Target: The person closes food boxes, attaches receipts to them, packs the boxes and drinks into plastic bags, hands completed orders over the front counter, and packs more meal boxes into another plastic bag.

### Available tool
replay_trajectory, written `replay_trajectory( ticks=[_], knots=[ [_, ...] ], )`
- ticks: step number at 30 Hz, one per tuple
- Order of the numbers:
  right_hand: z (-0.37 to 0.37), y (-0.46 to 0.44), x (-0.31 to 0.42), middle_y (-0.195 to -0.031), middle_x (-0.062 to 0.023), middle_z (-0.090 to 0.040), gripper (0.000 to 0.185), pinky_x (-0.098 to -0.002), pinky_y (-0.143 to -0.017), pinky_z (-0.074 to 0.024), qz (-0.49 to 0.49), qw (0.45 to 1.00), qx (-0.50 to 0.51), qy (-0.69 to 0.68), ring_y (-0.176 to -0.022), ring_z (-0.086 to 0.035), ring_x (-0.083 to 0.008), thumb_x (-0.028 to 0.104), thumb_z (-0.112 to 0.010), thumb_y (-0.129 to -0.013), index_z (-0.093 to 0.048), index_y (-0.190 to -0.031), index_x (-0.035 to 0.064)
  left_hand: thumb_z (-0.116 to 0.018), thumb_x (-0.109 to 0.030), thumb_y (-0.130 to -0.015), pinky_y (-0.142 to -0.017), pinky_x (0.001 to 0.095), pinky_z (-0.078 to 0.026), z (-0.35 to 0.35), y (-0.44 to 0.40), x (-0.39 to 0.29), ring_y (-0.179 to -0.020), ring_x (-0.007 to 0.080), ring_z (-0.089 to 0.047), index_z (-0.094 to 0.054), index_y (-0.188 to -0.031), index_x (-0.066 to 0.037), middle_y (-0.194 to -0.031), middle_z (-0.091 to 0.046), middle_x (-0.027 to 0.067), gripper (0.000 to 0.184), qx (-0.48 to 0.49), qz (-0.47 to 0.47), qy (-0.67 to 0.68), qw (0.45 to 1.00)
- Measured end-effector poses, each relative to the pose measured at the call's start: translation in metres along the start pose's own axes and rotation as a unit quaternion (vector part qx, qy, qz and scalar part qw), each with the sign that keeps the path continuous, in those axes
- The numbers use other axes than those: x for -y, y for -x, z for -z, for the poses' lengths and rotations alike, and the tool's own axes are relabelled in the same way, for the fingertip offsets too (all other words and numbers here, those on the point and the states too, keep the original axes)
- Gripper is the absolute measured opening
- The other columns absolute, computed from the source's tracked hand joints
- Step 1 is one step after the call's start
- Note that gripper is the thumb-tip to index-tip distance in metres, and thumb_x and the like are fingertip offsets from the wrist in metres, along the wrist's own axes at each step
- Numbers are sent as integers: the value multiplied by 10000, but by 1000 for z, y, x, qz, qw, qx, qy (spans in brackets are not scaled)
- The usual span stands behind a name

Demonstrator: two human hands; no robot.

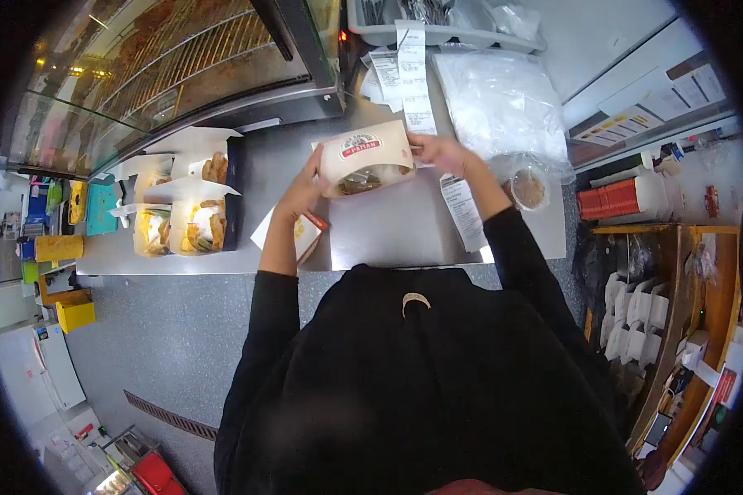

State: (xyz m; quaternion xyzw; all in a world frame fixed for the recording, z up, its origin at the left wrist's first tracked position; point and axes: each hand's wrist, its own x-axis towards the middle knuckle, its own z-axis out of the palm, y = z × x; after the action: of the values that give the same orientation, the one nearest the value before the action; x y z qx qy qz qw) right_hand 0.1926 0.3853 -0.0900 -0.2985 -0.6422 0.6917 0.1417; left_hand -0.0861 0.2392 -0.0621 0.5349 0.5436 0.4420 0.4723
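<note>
A cream takeaway food box with a red and dark logo is between my two hands over the steel counter. Its near side has an opening through which some food shows, too unclear to name. My left hand grips the left side of the box. At its right end, my right hand has its fingers on the upper edge. A smaller white and red box lies by my left wrist, partly hidden behind the forearm. Under my right forearm is a printed receipt.
Several open boxes of fried food stand at the left of the counter, below a glass-fronted warmer. Rightward lie a stack of clear plastic bags and a round lidded tub. More receipts hang at the back.
</note>
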Motion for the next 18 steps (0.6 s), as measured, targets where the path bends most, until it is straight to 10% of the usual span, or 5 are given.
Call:
replay_trajectory(
  ticks=[2, 5, 9, 12, 18],
  knots=[
    [1, -5, 28, -1088, -134, -543, 596, -295, -779, -421, -133, 979, -17, -153, -971, -537, -214, 372, -439, -818, -380, -1206, -78, -538, -472, -758, -933, 375, -337, -1, -15, -10, -1156, 319, -389, -208, -1292, 44, -1203, -417, 252, 813, -71, 118, 54, 989],
    [-26, -9, 78, -1031, -161, -562, 536, -291, -754, -440, -255, 959, -120, 20, -937, -557, -208, 386, -416, -837, -469, -1111, -71, -455, -497, -801, -886, 378, -372, -19, -36, -17, -1058, 354, -481, -255, -1238, 103, -1081, -502, 285, 769, -222, 216, -130, 942],
    [-54, -42, 22, -892, -267, -573, 395, -422, -731, -450, -96, 832, -110, 536, -811, -584, -361, 253, -403, -869, -451, -1071, -84, -451, -445, -820, -837, 388, -394, -38, -42, 2, -978, 399, -515, -332, -1126, 157, -1001, -518, 326, 686, -256, 204, -274, 904],
    [-94, -16, 40, -919, -282, -547, 357, -479, -744, -414, -128, 884, -378, 242, -839, -534, -430, 228, -356, -873, -433, -1070, -60, -472, -397, -821, -818, 400, -397, -40, -31, 8, -945, 414, -519, -363, -1081, 146, -956, -536, 314, 612, -232, 163, -277, 918],
    [-93, -4, 20, -1067, -316, -472, 486, -457, -828, -369, -5, 899, -356, 256, -982, -479, -424, 258, -348, -885, -282, -1199, -107, -471, -306, -837, -820, 408, -391, -49, -22, 8, -936, 399, -517, -362, -1102, 102, -983, -522, 291, 498, -265, 78, -270, 923]
  ],
)
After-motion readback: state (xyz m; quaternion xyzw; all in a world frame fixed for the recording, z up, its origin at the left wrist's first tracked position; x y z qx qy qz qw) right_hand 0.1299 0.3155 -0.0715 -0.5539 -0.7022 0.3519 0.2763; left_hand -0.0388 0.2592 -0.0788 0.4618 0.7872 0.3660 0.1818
